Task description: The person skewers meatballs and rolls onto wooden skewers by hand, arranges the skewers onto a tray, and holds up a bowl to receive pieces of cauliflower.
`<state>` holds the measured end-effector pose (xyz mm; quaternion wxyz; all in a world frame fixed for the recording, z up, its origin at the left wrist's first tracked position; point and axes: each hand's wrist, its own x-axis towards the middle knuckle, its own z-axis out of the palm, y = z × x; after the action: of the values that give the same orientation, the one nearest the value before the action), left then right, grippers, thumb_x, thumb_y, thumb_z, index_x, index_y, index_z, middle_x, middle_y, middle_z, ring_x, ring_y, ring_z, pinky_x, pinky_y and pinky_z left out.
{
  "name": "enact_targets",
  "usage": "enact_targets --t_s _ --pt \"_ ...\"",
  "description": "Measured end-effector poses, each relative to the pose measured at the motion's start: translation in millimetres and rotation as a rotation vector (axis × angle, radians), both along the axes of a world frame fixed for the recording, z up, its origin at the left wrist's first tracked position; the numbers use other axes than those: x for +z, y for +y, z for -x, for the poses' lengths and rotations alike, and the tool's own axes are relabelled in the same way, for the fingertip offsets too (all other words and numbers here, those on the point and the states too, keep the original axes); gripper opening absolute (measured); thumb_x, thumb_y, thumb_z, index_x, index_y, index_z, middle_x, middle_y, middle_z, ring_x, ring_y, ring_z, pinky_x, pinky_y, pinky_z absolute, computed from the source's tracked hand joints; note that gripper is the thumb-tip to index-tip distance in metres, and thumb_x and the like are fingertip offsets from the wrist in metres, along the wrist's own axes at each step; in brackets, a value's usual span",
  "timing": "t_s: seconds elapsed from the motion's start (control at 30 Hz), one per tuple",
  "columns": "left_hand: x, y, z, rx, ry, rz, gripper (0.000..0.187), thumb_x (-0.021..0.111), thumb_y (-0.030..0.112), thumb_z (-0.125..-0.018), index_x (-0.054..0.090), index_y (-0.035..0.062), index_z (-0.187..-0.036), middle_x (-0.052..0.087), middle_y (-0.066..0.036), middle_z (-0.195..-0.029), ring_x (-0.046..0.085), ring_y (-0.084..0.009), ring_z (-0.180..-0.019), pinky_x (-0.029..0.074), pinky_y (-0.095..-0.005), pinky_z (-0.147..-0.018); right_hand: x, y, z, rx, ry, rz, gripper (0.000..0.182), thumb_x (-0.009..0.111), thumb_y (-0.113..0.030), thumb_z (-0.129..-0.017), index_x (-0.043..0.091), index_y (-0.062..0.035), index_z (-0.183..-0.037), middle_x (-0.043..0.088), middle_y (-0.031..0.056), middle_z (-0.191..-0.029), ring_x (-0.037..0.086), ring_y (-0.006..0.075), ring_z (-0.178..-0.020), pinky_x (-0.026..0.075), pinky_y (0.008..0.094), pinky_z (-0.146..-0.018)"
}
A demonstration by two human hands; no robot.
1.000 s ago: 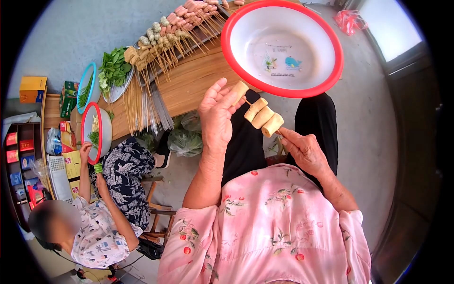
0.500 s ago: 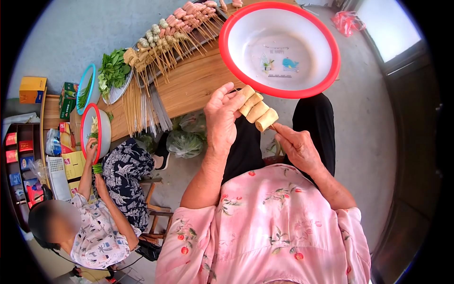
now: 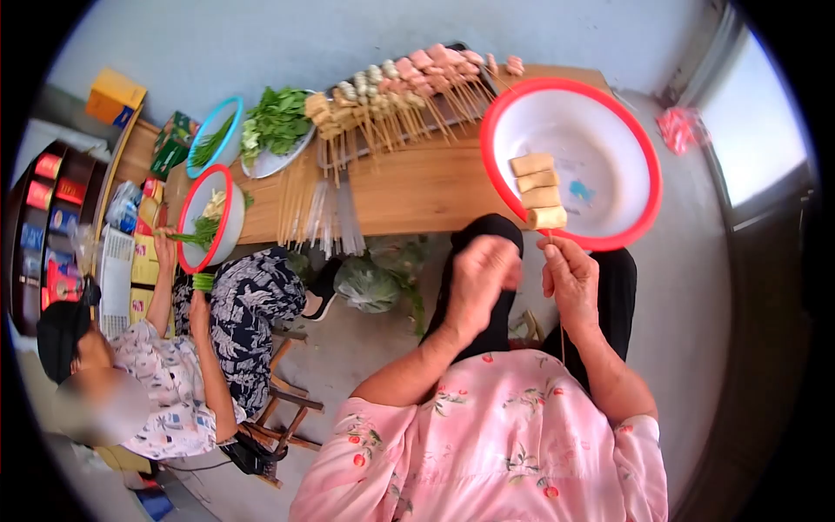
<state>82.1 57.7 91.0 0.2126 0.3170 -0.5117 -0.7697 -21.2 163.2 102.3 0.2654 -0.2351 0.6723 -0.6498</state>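
The left hand [image 3: 481, 280] is blurred; the right hand [image 3: 572, 280] hides part of the skewer [image 3: 563, 346], the rolls [image 3: 539, 179] part of the basin [image 3: 619, 130].

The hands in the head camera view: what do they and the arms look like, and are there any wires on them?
They are a person's: left hand, a little blurred, and right hand, both bare, without gloves. The forearms are bare too, below loose pink sleeves printed with small red fruit and green leaves. No cables show on them.
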Motion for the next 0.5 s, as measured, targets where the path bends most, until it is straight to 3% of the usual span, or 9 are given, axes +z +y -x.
enact_targets --t_s 0.1,0.17,0.27,0.33,0.5 --pt "1.9 20.7 -6.5 -0.195 -0.016 0.018 0.024 0.057 0.024 -0.091 0.060 0.0010 -0.090 0.061 -0.004 -0.075 0.058 -0.0089 -0.067 0.048 -0.0219 -0.061 6.3 -23.8 0.2 -0.050 -0.057 0.070 0.018 0.054 -0.017 -0.092 0.063 -0.0016 -0.094 0.049 -0.0017 -0.056 0.042 0.0053 -0.049 0.034 0.0209 -0.047" --pt "4.6 27.6 -12.3 -0.236 0.015 0.203 0.022 0.054 0.020 -0.093 0.059 -0.0004 -0.090 0.057 -0.002 -0.069 0.054 -0.0075 -0.063 0.044 -0.0209 -0.056 11.1 -37.9 -5.5 -0.089 -0.086 0.095 0.019 0.054 -0.018 -0.092 0.063 -0.0020 -0.094 0.050 -0.0013 -0.057 0.043 0.0058 -0.052 0.034 0.0207 -0.049" --pt "10.1 30.8 -15.7 -0.102 -0.010 0.205 0.019 0.053 0.018 -0.093 0.059 0.0003 -0.091 0.054 0.000 -0.065 0.049 -0.0070 -0.057 0.041 -0.0218 -0.051 14.4 -58.2 -11.9 -0.165 -0.192 0.115 0.021 0.055 -0.021 -0.092 0.064 -0.0024 -0.097 0.052 -0.0012 -0.060 0.047 0.0065 -0.059 0.037 0.0203 -0.055" --pt "2.1 24.2 -18.2 0.061 0.010 0.552 0.018 0.053 0.018 -0.093 0.059 0.0014 -0.094 0.051 0.000 -0.062 0.046 -0.0066 -0.053 0.039 -0.0222 -0.047 15.1 -72.2 -16.1 -0.131 -0.210 0.156 0.022 0.056 -0.022 -0.092 0.063 -0.0018 -0.098 0.053 -0.0010 -0.061 0.047 0.0065 -0.058 0.037 0.0201 -0.055" --pt "2.9 -6.1 -28.4 0.251 -0.016 0.408 0.019 0.052 0.020 -0.094 0.061 0.0035 -0.098 0.050 0.002 -0.059 0.044 -0.0048 -0.050 0.035 -0.0207 -0.044 7.7 -103.3 -28.0 0.067 -0.190 0.196 0.027 0.055 -0.018 -0.092 0.057 0.0016 -0.111 0.057 0.0014 -0.073 0.051 0.0085 -0.067 0.043 0.0223 -0.062"
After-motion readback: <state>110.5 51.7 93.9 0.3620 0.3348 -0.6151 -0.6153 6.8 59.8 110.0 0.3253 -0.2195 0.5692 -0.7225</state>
